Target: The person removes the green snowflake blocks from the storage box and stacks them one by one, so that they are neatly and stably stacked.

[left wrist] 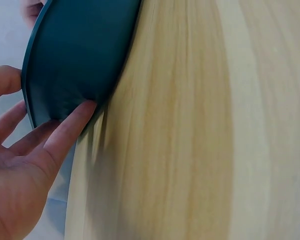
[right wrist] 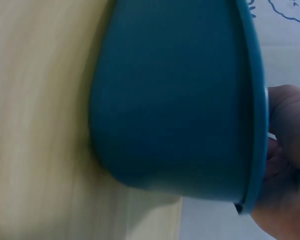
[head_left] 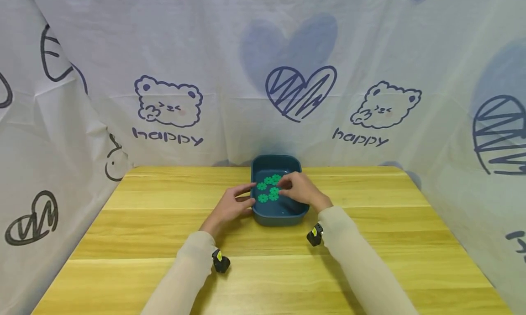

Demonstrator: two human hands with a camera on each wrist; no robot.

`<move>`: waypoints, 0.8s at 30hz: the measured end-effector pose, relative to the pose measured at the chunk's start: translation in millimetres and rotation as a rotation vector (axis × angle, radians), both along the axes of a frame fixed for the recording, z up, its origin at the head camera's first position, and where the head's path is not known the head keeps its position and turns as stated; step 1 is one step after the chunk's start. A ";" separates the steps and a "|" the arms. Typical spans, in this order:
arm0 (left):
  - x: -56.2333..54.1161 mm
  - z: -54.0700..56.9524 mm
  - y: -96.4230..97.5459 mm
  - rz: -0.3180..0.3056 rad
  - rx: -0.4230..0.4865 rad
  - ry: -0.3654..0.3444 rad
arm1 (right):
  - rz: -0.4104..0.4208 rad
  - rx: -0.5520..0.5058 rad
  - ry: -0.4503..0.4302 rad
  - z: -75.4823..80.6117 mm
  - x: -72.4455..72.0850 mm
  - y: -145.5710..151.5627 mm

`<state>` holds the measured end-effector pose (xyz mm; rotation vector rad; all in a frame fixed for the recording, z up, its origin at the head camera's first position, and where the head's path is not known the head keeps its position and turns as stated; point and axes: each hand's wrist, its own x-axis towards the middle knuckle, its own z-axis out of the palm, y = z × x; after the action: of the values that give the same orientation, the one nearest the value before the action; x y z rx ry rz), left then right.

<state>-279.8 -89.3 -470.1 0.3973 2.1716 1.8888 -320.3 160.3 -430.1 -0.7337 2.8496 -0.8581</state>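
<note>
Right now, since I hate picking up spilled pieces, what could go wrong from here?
1. The teal bin stands near the far edge of the table, so a hard push away from the person might send it over.
2. The green flower-shaped pieces lie close together; the right grip, reaching in, may knock neighbours.
3. The left grip has fingertips against the bin's side, so the bin might still slide.

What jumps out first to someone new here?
Probably the bright green flower-shaped pieces inside the dark teal bin, near the table's far edge. Then the hands: left hand touching the bin's left side, right hand over its right part. Behind, the white cloth printed with hearts and bears.
</note>
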 end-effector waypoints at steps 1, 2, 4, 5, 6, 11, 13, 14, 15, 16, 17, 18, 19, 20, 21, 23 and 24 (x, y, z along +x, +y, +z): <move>0.6 0.2 0.1 0.002 -0.001 -0.003 | 0.002 0.004 0.001 -1.0 -1.3 -1.5; 0.9 0.1 0.0 0.004 -0.002 -0.005 | 0.005 0.008 0.002 -2.2 -2.9 -3.0; 1.3 -0.2 -0.6 0.007 -0.004 -0.006 | 0.005 0.014 -0.002 -3.9 -4.8 -6.3; 1.7 -0.1 -0.6 0.008 -0.006 -0.007 | 0.002 0.020 -0.004 -4.8 -5.6 -8.0; 1.7 -0.3 -0.5 0.008 -0.007 -0.005 | -0.002 0.028 -0.009 -6.1 -6.6 -9.5; 1.9 -0.3 0.7 0.002 0.000 -0.002 | -0.033 0.070 -0.030 -12.0 -9.6 -16.2; 1.9 -0.5 0.5 0.001 0.003 -0.003 | -0.034 0.094 -0.022 -14.2 -10.8 -18.2; 1.9 -0.6 0.5 0.000 0.003 -0.003 | -0.035 0.103 -0.019 -15.2 -11.5 -19.0; 2.0 -0.5 0.5 0.000 0.004 -0.004 | -0.036 0.113 -0.014 -16.1 -12.0 -19.6; 2.1 -0.4 0.4 0.000 0.005 -0.004 | -0.036 0.118 -0.009 -17.2 -12.5 -20.2; 2.3 -0.4 0.2 0.000 0.005 -0.005 | -0.035 0.124 -0.003 -18.4 -13.1 -20.8; 2.4 -0.4 0.1 -0.002 0.006 -0.007 | -0.034 0.126 0.001 -19.7 -13.5 -21.4; 2.5 -0.2 0.0 -0.002 0.005 -0.008 | -0.035 0.129 0.003 -20.9 -13.6 -21.8; 2.6 -0.1 -0.1 -0.003 0.004 -0.009 | -0.035 0.128 0.005 -22.0 -13.8 -22.3; 2.6 -0.1 -0.2 -0.004 0.003 -0.011 | -0.034 0.130 0.008 -23.0 -13.8 -22.7; 2.5 -0.3 -0.4 -0.004 0.001 -0.011 | -0.034 0.128 0.013 -25.0 -13.7 -23.4; 2.4 -0.4 -0.4 -0.004 -0.001 -0.010 | -0.034 0.124 0.016 -25.5 -13.4 -23.7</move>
<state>-277.4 -89.7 -470.6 0.3907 2.1638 1.8836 -333.7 136.6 -455.6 -0.6824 2.9059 -0.6742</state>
